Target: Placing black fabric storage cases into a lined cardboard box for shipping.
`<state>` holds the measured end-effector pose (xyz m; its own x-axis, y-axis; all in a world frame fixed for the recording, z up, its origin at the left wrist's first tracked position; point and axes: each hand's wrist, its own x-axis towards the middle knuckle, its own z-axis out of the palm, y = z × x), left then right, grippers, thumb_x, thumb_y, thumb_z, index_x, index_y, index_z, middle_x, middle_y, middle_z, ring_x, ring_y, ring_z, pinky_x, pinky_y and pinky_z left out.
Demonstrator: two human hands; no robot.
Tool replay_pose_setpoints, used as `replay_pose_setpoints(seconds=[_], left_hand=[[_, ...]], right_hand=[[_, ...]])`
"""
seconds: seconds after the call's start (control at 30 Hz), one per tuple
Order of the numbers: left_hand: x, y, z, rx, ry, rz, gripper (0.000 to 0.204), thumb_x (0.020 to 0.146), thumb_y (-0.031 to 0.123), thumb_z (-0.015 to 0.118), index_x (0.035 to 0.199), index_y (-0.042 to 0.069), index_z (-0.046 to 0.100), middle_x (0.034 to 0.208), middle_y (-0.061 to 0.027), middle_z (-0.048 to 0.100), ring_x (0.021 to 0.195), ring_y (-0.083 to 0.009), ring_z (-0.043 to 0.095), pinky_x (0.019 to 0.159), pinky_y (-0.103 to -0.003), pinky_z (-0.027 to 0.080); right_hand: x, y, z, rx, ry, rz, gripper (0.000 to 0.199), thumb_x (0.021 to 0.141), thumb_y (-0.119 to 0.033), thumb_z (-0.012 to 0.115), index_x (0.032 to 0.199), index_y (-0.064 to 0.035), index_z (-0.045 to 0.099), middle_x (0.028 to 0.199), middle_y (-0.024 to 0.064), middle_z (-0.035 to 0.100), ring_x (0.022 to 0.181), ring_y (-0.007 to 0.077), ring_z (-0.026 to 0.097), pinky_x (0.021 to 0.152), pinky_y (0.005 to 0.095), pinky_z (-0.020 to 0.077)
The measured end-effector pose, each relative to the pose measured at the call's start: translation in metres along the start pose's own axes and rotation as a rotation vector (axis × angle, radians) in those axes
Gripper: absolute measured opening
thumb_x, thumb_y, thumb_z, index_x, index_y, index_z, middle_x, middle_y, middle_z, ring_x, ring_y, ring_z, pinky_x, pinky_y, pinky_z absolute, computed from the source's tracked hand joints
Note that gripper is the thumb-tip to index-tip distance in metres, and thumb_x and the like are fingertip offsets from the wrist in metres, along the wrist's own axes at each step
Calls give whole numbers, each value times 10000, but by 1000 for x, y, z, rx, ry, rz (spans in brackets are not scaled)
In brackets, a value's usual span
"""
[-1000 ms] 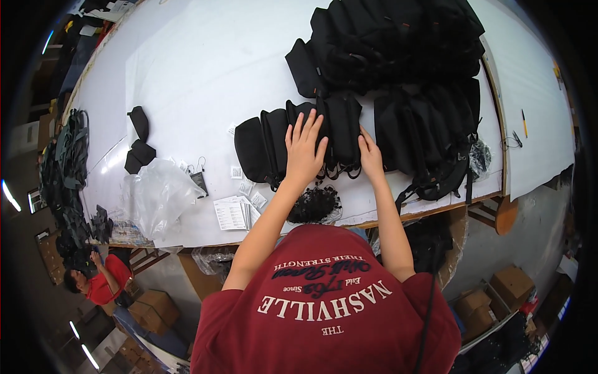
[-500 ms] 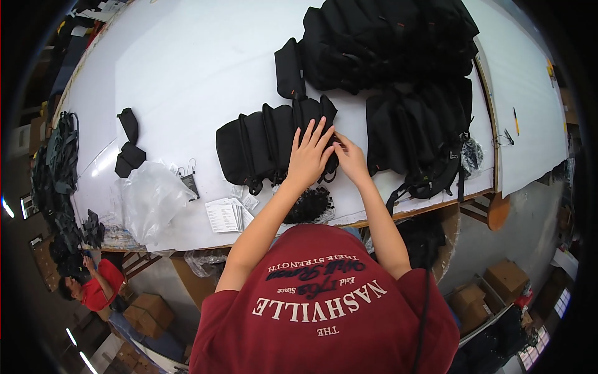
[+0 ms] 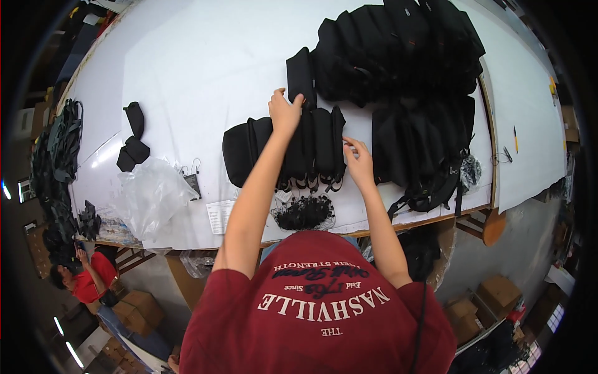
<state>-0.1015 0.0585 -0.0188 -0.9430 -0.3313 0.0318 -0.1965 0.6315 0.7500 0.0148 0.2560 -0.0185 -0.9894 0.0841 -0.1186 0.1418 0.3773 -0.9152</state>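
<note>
My left hand [image 3: 285, 116] reaches over a row of black fabric pouches [image 3: 238, 154] to a single black pouch [image 3: 299, 73] behind it. Its thumb rests against that pouch's lower end, and the fingers are spread to the left. Beside the right end of the row, my right hand [image 3: 359, 165] has its fingers apart and holds nothing visible; the fingertips are close to the last pouch. The pouches lie side by side with small loops at their near ends. My left forearm hides part of the row.
A heap of black bags [image 3: 392, 56] fills the back right, with more black bags [image 3: 417, 143] before it. Black cords [image 3: 303, 213] lie near the front edge. Clear plastic [image 3: 152, 193], printed papers [image 3: 219, 215] and two small black pouches [image 3: 133, 154] are leftward. A person in red [image 3: 93, 277] is lower left.
My left hand has left the pouch row and moved up and left to the single pouch. My right hand has shifted slightly right and down, its fingers further apart. The pouches in the row stand straighter.
</note>
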Motion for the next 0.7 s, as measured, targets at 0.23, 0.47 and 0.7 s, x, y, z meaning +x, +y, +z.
replay_pose_setpoints(seconds=[0.23, 0.47, 0.7], left_hand=[[79, -13, 15, -367, -574, -564, 582, 711, 330, 757, 1118, -19, 531, 1093, -128, 573, 920, -234, 567, 811, -343, 451], [77, -20, 11, -697, -461, -766, 402, 703, 245, 757, 1009, 33, 608, 1005, -82, 575, 880, -186, 547, 798, -314, 424], [62, 14, -36, -555, -277, -312, 566, 765, 278, 714, 1153, 1, 408, 1014, -166, 618, 980, -237, 590, 763, -359, 516]], right_hand=[[-13, 20, 0, 264, -140, 156, 372, 889, -128, 542, 1261, -126, 551, 977, 11, 579, 820, 83, 537, 706, 216, 462], [-10, 16, -4, 432, -220, 198, 401, 848, -94, 551, 1248, -124, 558, 991, 25, 589, 800, 98, 531, 711, 228, 453], [-5, 25, -7, 419, -210, 187, 395, 851, -102, 553, 1245, -132, 562, 977, 21, 582, 785, 92, 530, 702, 225, 453]])
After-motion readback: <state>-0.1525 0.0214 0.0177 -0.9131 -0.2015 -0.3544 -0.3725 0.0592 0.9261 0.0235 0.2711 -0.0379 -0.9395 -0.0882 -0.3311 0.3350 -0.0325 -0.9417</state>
